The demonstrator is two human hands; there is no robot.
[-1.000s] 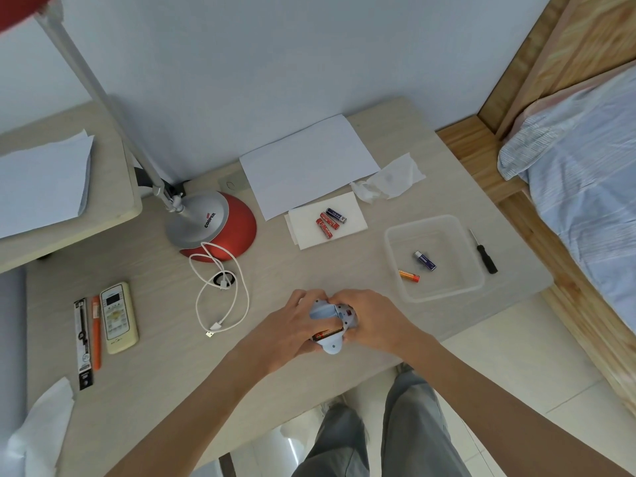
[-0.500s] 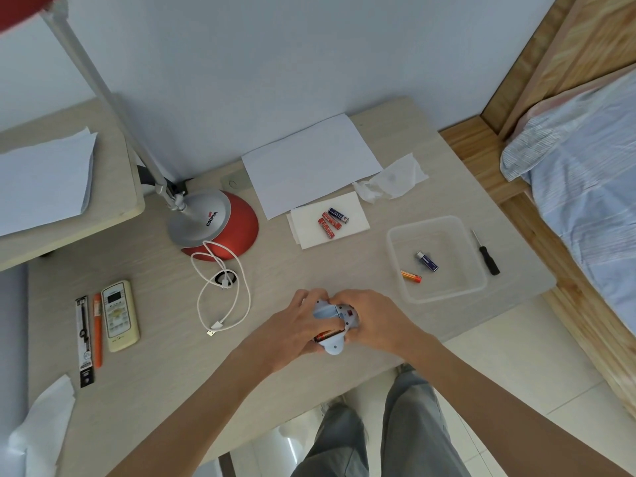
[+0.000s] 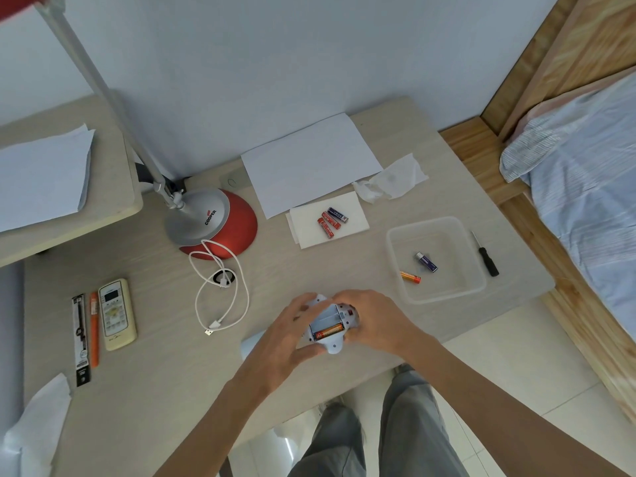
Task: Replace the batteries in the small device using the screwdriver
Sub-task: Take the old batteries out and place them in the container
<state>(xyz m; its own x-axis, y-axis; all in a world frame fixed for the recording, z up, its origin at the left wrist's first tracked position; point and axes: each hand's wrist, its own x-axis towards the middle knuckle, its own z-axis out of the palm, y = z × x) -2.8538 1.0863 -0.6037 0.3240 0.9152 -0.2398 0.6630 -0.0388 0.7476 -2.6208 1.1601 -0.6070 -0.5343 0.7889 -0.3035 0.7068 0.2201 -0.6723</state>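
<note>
Both hands are wrapped round the little pale-blue device (image 3: 334,346) at the near edge of the desk (image 3: 165,356), down and left of the clear tub (image 3: 451,266). The left hand (image 3: 289,339) cups its left side with curled fingers, and the right hand (image 3: 378,321) grips its right end. The battery bay faces up with the lid off. One orange battery (image 3: 328,331) lies in the nearest slot, and the other slots look empty.

I can't say whether that one is the last old battery or the first new one. Either way, I'd keep the left hand as the steady clamp, work a thumb at the spring end, and check the plus marks before pressing anything home. A slip could send it off the desk edge.

Two loose batteries (image 3: 426,262) lie inside the tub. The screwdriver (image 3: 488,261) rests just right of it, untouched. Up and left of the tub, three more batteries (image 3: 330,222) sit on a napkin (image 3: 306,235), with a white sheet (image 3: 309,160) and a crumpled tissue (image 3: 392,180) beyond. Far left of the tub are a lamp base (image 3: 206,218), a cable (image 3: 214,325) and a remote (image 3: 117,315). A bed (image 3: 585,201) stands to the tub's right.
</note>
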